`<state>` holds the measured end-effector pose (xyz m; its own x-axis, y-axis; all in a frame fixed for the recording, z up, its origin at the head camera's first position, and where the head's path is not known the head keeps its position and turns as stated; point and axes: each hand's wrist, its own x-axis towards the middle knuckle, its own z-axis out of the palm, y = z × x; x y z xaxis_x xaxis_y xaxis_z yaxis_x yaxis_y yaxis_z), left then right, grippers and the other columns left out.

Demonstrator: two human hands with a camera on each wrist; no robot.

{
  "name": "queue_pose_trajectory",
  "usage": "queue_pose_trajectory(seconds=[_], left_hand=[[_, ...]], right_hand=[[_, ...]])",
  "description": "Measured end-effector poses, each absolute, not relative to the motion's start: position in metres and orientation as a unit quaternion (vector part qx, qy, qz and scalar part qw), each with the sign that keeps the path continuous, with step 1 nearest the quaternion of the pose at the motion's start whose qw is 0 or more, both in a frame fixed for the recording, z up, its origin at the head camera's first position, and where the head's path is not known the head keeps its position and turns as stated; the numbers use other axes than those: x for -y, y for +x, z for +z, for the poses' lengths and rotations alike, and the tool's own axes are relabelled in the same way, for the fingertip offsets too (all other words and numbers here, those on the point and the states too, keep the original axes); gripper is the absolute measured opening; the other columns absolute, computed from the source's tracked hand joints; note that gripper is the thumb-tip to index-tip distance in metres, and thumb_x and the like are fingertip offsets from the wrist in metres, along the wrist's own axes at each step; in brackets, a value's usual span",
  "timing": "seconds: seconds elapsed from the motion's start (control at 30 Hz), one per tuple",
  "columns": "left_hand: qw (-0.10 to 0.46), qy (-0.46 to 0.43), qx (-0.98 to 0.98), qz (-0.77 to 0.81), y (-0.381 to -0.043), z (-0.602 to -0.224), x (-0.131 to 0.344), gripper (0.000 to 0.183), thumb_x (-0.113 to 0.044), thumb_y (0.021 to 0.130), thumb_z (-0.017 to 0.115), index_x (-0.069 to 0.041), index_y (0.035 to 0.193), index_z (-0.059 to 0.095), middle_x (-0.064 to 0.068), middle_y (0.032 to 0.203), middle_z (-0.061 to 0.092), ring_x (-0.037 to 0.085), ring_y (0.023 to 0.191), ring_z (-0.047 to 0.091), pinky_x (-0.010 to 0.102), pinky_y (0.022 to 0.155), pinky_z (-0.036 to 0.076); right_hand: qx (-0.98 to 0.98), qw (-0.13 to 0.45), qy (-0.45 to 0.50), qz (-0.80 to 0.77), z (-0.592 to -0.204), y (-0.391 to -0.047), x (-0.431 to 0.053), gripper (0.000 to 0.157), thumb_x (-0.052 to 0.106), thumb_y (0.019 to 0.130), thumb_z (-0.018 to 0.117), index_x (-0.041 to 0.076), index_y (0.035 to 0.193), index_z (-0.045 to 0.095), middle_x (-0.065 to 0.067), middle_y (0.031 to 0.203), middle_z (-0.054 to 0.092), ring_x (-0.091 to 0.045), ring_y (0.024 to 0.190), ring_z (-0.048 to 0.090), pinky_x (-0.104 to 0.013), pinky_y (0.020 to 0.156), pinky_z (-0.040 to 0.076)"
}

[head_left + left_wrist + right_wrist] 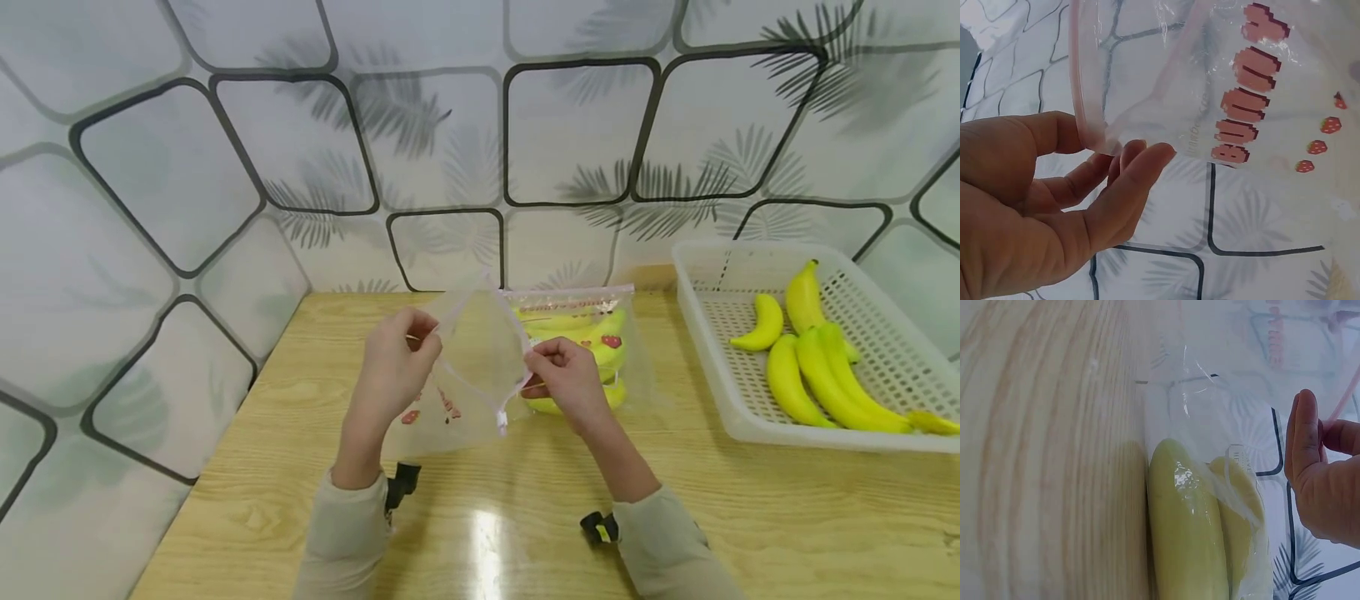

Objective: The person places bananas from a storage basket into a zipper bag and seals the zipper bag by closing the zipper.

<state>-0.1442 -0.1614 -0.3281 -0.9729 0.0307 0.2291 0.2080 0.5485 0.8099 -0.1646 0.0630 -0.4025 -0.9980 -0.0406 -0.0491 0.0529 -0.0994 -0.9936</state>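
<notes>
In the head view, a clear zip bag point(431, 433) with a pink zip edge and red printing hangs above the table, its mouth spread into a diamond. My left hand point(393, 362) pinches the left side of the mouth between thumb and fingers. On the opposite side my right hand point(576, 385) pinches the zip edge. A white slider point(502, 419) sits at the near corner of the mouth. The left wrist view shows "BUNNY" lettering point(1250, 84) and small strawberries point(1316, 147) on the bag. Behind the right hand stands a second zip bag point(562, 298) holding yellow bananas point(611, 358).
At the right, a white perforated plastic basket point(701, 350) holds several yellow bananas point(791, 387). A patterned cloth point(577, 133) rises behind the wooden table point(240, 467). Black wrist cameras point(600, 528) are strapped near both sleeves.
</notes>
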Motion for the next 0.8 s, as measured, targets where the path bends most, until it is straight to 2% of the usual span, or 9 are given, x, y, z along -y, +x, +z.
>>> queue_pose_trajectory(seconds=[0.17,0.33,0.43,0.6,0.8], left_hand=[[0.038,-0.049,0.819,-0.571,-0.151,-0.334,0.166,0.020,-0.009,0.100,0.056,0.004,0.113,0.061,0.016,0.103,0.060,0.024,0.089,0.062,0.031,0.072,0.060],[0.023,-0.034,0.772,-0.634,-0.160,-0.339,0.165,0.017,-0.005,0.099,0.058,0.009,0.107,0.062,0.018,0.099,0.061,0.019,0.087,0.065,0.030,0.074,0.060],[0.012,-0.034,0.736,-0.676,-0.165,-0.344,0.165,0.016,-0.004,0.100,0.056,0.010,0.108,0.060,0.015,0.097,0.063,0.016,0.086,0.068,0.030,0.076,0.059],[-0.027,-0.038,0.646,-0.762,-0.169,-0.349,0.165,0.010,-0.004,0.104,0.047,0.004,0.107,0.052,0.009,0.100,0.058,0.013,0.086,0.068,0.028,0.081,0.057],[-0.081,-0.044,0.579,-0.810,-0.173,-0.354,0.166,0.007,-0.006,0.106,0.040,-0.005,0.105,0.046,0.003,0.090,0.058,0.012,0.078,0.063,0.023,0.076,0.055]], right_hand=[[-0.672,0.037,0.011,-0.739,-0.404,-0.166,-0.064,0.019,0.006,0.097,0.061,-0.010,0.105,0.058,-0.005,0.075,0.065,-0.015,0.064,0.067,-0.031,0.062,0.060],[-0.669,0.040,0.007,-0.742,-0.405,-0.167,-0.064,0.019,0.006,0.097,0.061,-0.010,0.105,0.058,-0.007,0.077,0.066,-0.015,0.065,0.068,-0.031,0.062,0.060],[-0.667,0.041,0.000,-0.744,-0.406,-0.167,-0.064,0.019,0.006,0.097,0.061,-0.010,0.106,0.058,-0.009,0.079,0.066,-0.016,0.065,0.068,-0.031,0.062,0.060],[-0.665,0.044,-0.011,-0.745,-0.407,-0.167,-0.062,0.019,0.005,0.098,0.059,-0.011,0.107,0.057,-0.009,0.081,0.066,-0.017,0.067,0.069,-0.032,0.062,0.060],[-0.669,0.042,0.000,-0.742,-0.406,-0.166,-0.062,0.018,0.005,0.098,0.059,-0.011,0.107,0.057,-0.010,0.082,0.066,-0.017,0.066,0.069,-0.032,0.062,0.060]])
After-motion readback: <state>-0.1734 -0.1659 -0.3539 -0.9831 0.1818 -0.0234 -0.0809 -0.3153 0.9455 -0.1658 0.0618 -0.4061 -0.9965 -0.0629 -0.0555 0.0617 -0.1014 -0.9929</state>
